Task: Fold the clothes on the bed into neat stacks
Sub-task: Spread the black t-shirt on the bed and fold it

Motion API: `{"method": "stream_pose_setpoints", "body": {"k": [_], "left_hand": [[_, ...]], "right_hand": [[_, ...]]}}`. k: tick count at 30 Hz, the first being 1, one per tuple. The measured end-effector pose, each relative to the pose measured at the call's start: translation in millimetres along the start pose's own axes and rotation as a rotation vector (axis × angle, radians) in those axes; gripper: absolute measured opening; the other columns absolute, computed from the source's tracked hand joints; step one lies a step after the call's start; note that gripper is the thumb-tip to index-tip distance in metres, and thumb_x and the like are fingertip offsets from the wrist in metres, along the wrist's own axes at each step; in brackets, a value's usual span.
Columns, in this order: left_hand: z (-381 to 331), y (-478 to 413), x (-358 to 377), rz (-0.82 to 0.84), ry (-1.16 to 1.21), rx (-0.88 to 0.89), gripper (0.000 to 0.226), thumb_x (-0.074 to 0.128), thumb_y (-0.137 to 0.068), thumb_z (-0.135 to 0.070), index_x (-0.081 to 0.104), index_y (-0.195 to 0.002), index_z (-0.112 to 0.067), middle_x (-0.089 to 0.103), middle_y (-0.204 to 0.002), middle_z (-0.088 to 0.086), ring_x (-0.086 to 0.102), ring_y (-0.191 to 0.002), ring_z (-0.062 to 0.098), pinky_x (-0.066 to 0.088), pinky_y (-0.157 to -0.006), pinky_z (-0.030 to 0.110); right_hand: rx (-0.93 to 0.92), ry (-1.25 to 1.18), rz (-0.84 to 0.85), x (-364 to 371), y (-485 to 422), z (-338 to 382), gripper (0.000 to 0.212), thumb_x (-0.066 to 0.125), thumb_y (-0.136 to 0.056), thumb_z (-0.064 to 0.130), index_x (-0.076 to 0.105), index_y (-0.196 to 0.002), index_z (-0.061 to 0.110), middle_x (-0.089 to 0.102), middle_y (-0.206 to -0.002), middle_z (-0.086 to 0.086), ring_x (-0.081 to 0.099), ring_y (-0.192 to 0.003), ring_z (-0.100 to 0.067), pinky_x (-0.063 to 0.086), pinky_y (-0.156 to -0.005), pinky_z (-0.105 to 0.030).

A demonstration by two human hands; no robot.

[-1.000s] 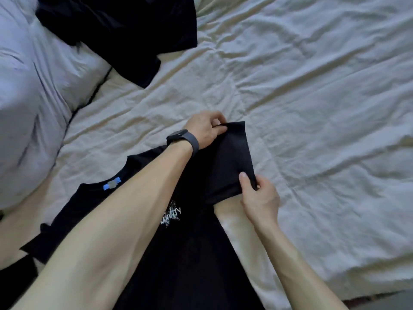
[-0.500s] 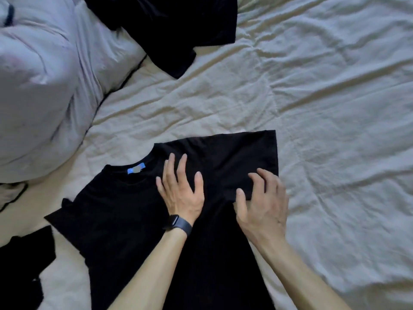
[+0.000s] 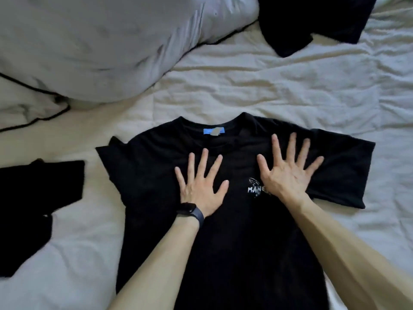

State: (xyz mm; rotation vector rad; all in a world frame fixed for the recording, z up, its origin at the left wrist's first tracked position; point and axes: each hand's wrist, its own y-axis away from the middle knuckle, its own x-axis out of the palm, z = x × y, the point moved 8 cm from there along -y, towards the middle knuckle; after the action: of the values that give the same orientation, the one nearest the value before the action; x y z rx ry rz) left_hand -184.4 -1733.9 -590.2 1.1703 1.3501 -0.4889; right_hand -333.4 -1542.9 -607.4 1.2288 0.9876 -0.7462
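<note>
1. Near left edge: black garment [image 3: 33, 209], crumpled and partly cut off by the edge of view. It lies on the bed [image 3: 279, 86], apart from the T-shirt, with a strip of pale sheet between them.

2. Far left: grey pillow [image 3: 100, 45], large and rumpled, with dark piping along its near border. It rests on the sheet, well apart from both hands.

3. Centre: black T-shirt [image 3: 234, 253], spread flat on the bed, front up. The collar points to the far side and the hem runs out of the near edge of view.
   - Blue label [image 3: 213, 131] inside the collar.
   - White print [image 3: 253, 189] on the chest, small, partly covered by the heel of the right hand.

4. Left hand [image 3: 201, 189]: palm down on the chest of the T-shirt, left of the print. The fingers are straight and spread; it presses flat and grips nothing. A dark wristband [image 3: 191, 212] sits on its wrist.

5. Right hand [image 3: 288, 173]: palm down on the T-shirt near the right shoulder. The fingers are straight and fanned wide toward the sleeve; it presses flat and holds nothing.

6. Right of the hands: right sleeve [image 3: 344, 175] of the T-shirt, laid out flat on the sheet.

7. Far right: second black garment [image 3: 312, 21], a loose heap cut off by the top edge, well apart from the T-shirt.

8. Bed surface: pale sheet, wrinkled throughout.
</note>
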Motion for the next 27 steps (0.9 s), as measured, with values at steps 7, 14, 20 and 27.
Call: {"method": "stream_pose_setpoints", "body": {"k": [7, 14, 20, 27], "left_hand": [[167.1, 86.3, -99.5, -0.727, 0.584, -0.527, 0.053, 0.069, -0.087, -0.019, 0.052, -0.138, -0.014, 0.044, -0.148, 0.013, 0.042, -0.136, 0.027, 0.035, -0.106, 0.039], [288.3, 84.7, -40.0, -0.312, 1.412, -1.027, 0.016, 0.058, -0.096, -0.014, 0.056, -0.105, -0.027, 0.065, -0.097, -0.009, 0.069, -0.096, 0.022, 0.056, -0.087, 0.037], [280.7, 47.1, -34.7, 0.031, 1.186, -0.711, 0.027, 0.068, -0.087, -0.039, 0.06, -0.108, -0.024, 0.069, -0.105, -0.002, 0.065, -0.095, 0.023, 0.052, -0.078, 0.031], [324.1, 99.6, -54.4, -0.417, 1.245, -0.845, 0.005, 0.054, -0.099, -0.033, 0.058, -0.1, -0.032, 0.06, -0.078, -0.02, 0.055, -0.069, 0.0, 0.038, -0.056, 0.01]], "right_hand": [[-0.277, -0.077, 0.025, -37.3, 80.6, 136.6, 0.075, 0.05, -0.098, 0.053, 0.027, -0.16, 0.02, 0.011, -0.171, -0.003, -0.002, -0.158, -0.021, 0.01, -0.126, -0.051], [-0.687, -0.046, 0.152, -50.1, 106.3, 377.2, 0.096, 0.035, -0.083, 0.089, 0.04, -0.152, 0.021, 0.039, -0.16, 0.0, 0.024, -0.151, -0.02, 0.022, -0.122, -0.044], [-0.483, 0.538, 0.284, -33.4, 79.1, 456.2, 0.052, 0.047, -0.09, 0.059, 0.06, -0.113, 0.015, 0.064, -0.123, -0.011, 0.048, -0.123, -0.034, 0.025, -0.115, -0.054], [-0.533, -0.394, 0.469, -42.6, 82.1, 483.5, 0.039, 0.063, -0.084, -0.001, 0.073, -0.086, 0.038, 0.074, -0.09, 0.009, 0.071, -0.092, -0.015, 0.054, -0.074, -0.021]]}}
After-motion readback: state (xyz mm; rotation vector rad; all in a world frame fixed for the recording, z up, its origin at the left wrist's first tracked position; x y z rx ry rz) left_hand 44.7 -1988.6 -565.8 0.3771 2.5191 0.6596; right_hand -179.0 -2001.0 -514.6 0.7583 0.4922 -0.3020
